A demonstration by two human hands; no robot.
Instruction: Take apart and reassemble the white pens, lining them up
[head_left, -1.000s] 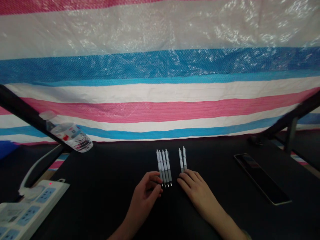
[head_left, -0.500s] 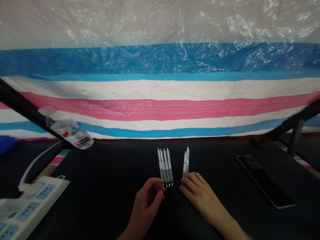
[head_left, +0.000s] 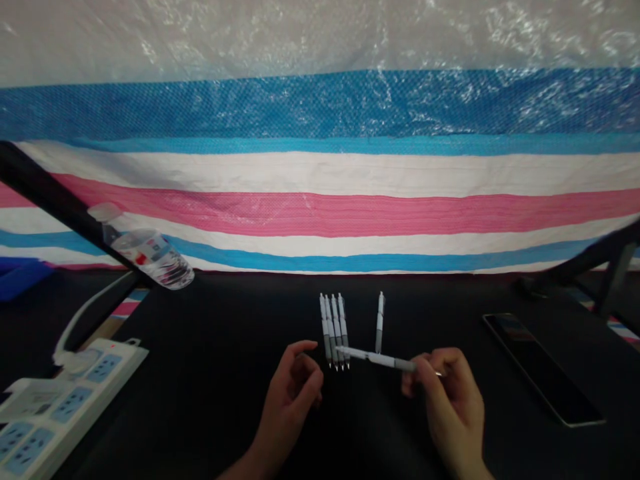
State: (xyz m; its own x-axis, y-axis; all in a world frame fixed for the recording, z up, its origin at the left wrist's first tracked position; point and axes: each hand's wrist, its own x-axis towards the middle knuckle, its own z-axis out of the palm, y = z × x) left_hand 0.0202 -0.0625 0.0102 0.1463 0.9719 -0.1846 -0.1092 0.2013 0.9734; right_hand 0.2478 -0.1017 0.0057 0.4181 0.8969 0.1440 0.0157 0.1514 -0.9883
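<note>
Between the thumb and fingers of my right hand (head_left: pixel 447 393) is a white and grey pen (head_left: pixel 383 360), gripped near its tip. It points leftward, its clicker end overlapping a row of several matching pens (head_left: pixel 334 327) lying side by side. One more pen (head_left: pixel 380 320) lies alone to the right of that row, just beyond the held one. My left hand (head_left: pixel 295 383) rests in front of the row with loosely curled fingers, thumb and index apart, holding nothing.
A dark phone (head_left: pixel 543 367) lies on the black table (head_left: pixel 225 400) at the right. On the left are a power strip (head_left: pixel 75 393) with a plugged-in cable and a tilted plastic bottle (head_left: pixel 155 257) by a black bar (head_left: pixel 55 193). A striped sheet (head_left: pixel 320 213) hangs behind.
My right hand has picked up one of the two separate pens, turned it sideways and drawn back to the right. The left hand has barely moved. The view has shifted slightly.
</note>
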